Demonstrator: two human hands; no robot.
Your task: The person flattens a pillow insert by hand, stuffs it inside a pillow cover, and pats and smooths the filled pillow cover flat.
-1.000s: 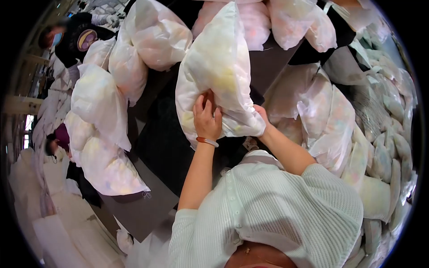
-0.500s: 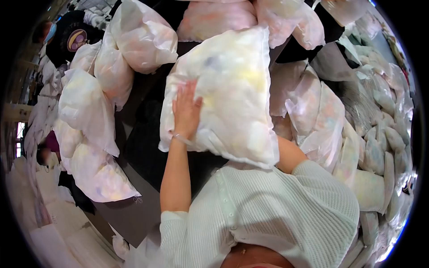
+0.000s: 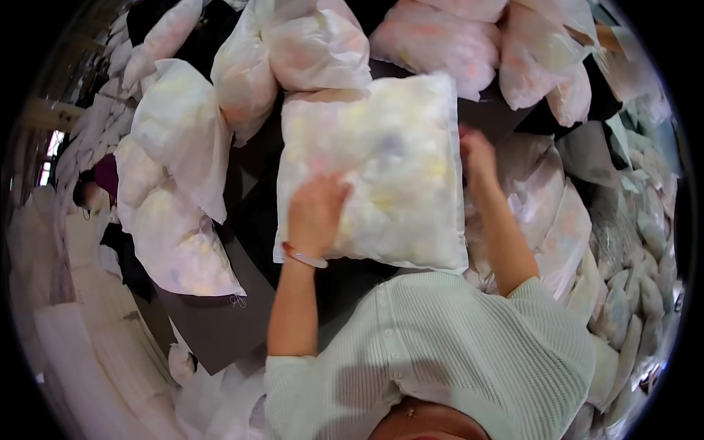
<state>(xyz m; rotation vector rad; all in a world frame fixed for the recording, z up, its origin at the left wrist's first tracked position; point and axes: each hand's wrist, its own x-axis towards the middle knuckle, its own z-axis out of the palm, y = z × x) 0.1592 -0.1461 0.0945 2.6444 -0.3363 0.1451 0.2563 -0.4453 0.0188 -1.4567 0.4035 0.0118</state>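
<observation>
A stuffed white pillow with faint yellow, pink and bluish patches showing through its cover lies in front of me, nearly square to my body. Over its left half is my left hand, blurred by motion, its fingers loosely extended and apart from any grip; a bracelet circles the wrist. My right hand is raised at the pillow's right edge with fingers bent. Blur hides whether those fingertips pinch the edge or only pass beside it.
Filled translucent white bags line the left side of the dark table. Pinkish bags lie at the back, with more bags at the right. A large heap of pillows stands beyond. Another person is at far left.
The pillow has turned from tilted to nearly square and lies lower. My right hand has come out from behind it to its right edge. My left hand has shifted slightly down across the pillow.
</observation>
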